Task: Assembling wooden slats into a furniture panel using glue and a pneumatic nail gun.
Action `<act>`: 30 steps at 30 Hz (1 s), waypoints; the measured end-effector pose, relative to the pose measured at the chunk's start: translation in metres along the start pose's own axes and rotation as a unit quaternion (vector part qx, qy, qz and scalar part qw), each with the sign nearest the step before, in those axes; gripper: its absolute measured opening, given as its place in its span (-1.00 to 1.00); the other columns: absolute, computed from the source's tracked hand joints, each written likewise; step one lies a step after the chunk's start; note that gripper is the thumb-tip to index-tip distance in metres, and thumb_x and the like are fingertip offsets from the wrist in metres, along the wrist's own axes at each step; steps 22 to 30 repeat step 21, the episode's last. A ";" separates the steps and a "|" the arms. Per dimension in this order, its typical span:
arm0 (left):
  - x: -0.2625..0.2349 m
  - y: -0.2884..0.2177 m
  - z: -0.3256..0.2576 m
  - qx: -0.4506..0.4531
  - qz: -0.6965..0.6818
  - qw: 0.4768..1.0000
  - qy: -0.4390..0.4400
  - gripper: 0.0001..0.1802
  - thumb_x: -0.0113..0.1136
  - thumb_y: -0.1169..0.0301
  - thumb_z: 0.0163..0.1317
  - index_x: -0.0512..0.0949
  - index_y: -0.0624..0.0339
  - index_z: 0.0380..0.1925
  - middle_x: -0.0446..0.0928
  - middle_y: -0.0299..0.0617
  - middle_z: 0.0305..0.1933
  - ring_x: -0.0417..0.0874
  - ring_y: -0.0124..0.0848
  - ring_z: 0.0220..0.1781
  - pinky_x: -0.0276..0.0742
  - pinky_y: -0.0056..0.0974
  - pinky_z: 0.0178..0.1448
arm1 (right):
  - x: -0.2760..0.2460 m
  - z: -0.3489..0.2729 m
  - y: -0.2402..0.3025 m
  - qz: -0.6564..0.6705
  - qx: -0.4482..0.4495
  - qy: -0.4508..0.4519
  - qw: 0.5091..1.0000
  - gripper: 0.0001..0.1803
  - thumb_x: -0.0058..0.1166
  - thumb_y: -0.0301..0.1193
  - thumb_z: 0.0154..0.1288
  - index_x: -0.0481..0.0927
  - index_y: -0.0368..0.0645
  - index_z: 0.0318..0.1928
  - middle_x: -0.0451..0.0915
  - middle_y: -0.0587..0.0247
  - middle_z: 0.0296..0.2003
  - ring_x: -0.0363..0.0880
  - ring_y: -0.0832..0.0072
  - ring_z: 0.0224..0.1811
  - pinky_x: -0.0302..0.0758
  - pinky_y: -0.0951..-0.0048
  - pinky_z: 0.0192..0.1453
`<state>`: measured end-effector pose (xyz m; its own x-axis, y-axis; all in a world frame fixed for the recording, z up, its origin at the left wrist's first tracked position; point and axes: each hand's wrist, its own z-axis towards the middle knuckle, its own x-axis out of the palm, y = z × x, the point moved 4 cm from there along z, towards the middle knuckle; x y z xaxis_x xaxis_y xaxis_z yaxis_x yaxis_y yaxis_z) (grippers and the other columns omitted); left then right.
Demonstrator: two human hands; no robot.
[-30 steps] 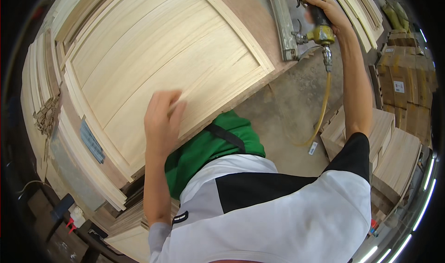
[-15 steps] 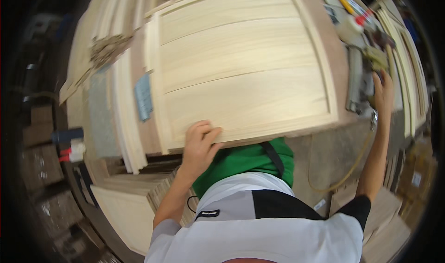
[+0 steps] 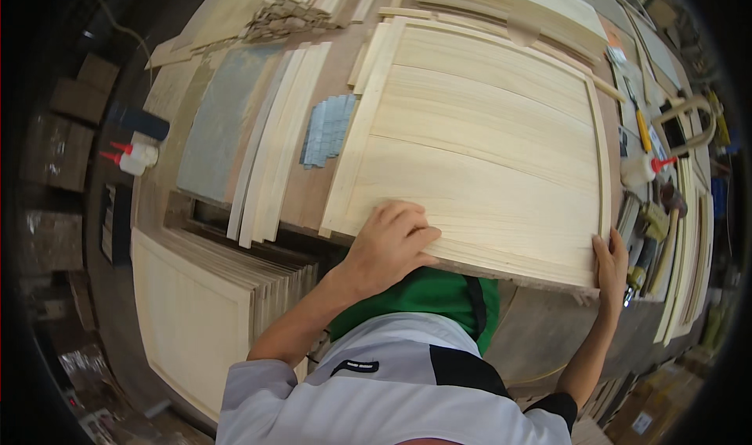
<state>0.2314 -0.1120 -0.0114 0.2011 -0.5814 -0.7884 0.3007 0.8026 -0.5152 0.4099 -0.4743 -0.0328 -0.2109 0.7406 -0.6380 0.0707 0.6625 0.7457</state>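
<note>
A large pale wooden panel (image 3: 478, 139) with a raised frame lies flat on the workbench (image 3: 309, 186). My left hand (image 3: 389, 244) rests palm down on the panel's near left edge, fingers spread. My right hand (image 3: 610, 266) grips the panel's near right corner, fingers wrapped over the edge. A nail gun (image 3: 648, 241) lies on the bench just right of that hand, with nothing holding it.
Thin wooden strips (image 3: 270, 155) and a grey block of staples (image 3: 329, 130) lie left of the panel. A glue bottle with a red tip (image 3: 644, 168) stands at the right. More framed panels (image 3: 211, 312) are stacked below the bench at the left. Two glue bottles (image 3: 133, 157) sit far left.
My right hand has let go of the nail gun and taken hold of the panel's near right corner. My left hand stays on the near edge. The view has swung left.
</note>
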 end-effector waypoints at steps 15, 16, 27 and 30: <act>-0.031 0.101 -0.005 -0.400 -0.340 0.850 -0.056 -0.50 0.09 0.40 0.31 0.33 0.37 0.22 0.53 -0.14 0.06 0.53 -0.46 0.02 0.44 -0.32 0.12 | -0.009 -0.010 -0.001 -0.078 -0.060 -0.066 0.993 -0.52 0.01 -0.29 0.31 0.44 -0.50 0.05 0.57 0.03 -0.23 0.46 0.40 -0.20 0.40 0.39 -0.05; -0.036 0.098 -0.019 -0.416 -0.331 0.844 -0.079 -0.50 0.09 0.40 0.31 0.33 0.37 0.22 0.53 -0.14 0.06 0.53 -0.46 0.02 0.44 -0.32 0.12 | -0.001 -0.015 0.014 -0.065 -0.026 -0.021 0.997 -0.55 0.01 -0.31 0.31 0.46 -0.47 0.04 0.56 0.12 -0.29 0.42 0.47 -0.28 0.39 0.43 -0.15; -0.076 0.065 -0.098 -0.375 -0.258 0.870 -0.190 -0.48 0.08 0.37 0.33 0.31 0.37 0.25 0.52 -0.13 0.08 0.48 -0.46 0.03 0.40 -0.31 0.15 | 0.027 0.000 0.015 0.007 -0.028 0.049 0.998 -0.71 -0.04 -0.41 0.34 0.54 -0.29 0.01 0.53 0.34 -0.41 0.42 0.67 -0.42 0.33 0.52 -0.47; -0.076 0.065 -0.098 -0.375 -0.258 0.870 -0.190 -0.48 0.08 0.37 0.33 0.31 0.37 0.25 0.52 -0.13 0.08 0.48 -0.46 0.03 0.40 -0.31 0.15 | 0.027 0.000 0.015 0.007 -0.028 0.049 0.998 -0.71 -0.04 -0.41 0.34 0.54 -0.29 0.01 0.53 0.34 -0.41 0.42 0.67 -0.42 0.33 0.52 -0.47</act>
